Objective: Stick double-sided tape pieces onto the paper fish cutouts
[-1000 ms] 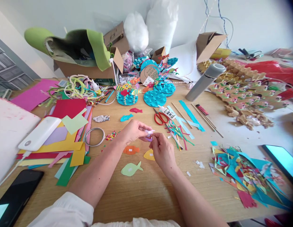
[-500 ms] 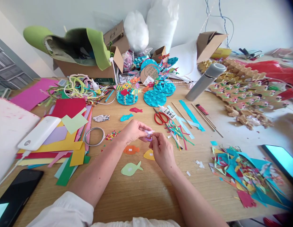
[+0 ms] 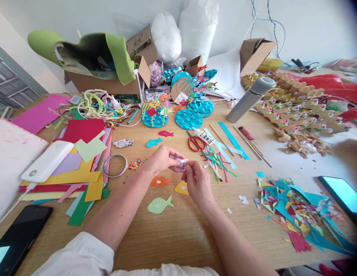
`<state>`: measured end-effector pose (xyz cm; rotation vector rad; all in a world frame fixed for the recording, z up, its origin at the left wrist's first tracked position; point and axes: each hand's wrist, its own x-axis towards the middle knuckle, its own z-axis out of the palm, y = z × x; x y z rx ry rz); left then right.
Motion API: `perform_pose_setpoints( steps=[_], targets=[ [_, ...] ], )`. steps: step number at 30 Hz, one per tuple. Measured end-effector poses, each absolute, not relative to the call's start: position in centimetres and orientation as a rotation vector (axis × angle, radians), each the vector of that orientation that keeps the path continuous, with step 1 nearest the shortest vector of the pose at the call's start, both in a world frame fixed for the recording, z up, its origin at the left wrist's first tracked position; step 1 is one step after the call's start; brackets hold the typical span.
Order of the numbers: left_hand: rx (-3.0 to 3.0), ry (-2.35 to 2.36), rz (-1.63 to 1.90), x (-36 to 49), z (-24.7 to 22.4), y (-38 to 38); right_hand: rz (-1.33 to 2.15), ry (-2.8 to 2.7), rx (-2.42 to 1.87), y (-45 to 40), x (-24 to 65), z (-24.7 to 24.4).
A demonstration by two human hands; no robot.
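Over the middle of the table, my left hand (image 3: 166,161) holds a small purple paper piece (image 3: 181,165) with something whitish on it. The fingertips of my right hand (image 3: 198,179) are pinched at the right edge of that piece, and its exact shape is hidden by the fingers. Below my hands lie an orange paper fish (image 3: 160,182), a yellow one (image 3: 181,188) partly behind my right hand, and a light green one (image 3: 160,205), each with a small white patch. A blue fish (image 3: 154,142) and a dark red fish (image 3: 166,133) lie farther back.
Red-handled scissors (image 3: 196,143) and a glue bottle (image 3: 204,135) lie behind my right hand. Coloured paper sheets (image 3: 83,132) and a roll of tape (image 3: 115,166) are at left. Paper scraps (image 3: 296,203), a grey flask (image 3: 250,100) and a phone (image 3: 342,197) are at right.
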<state>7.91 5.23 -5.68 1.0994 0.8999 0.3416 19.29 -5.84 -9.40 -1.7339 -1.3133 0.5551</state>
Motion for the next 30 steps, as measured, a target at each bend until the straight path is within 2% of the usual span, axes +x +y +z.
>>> perform_pose_setpoints(
  steps=[30],
  targets=[
    [1.163, 0.863, 0.319, 7.83, -5.59, 5.17, 0.698, -1.076, -1.645, -5.56, 19.35, -9.28]
  ],
)
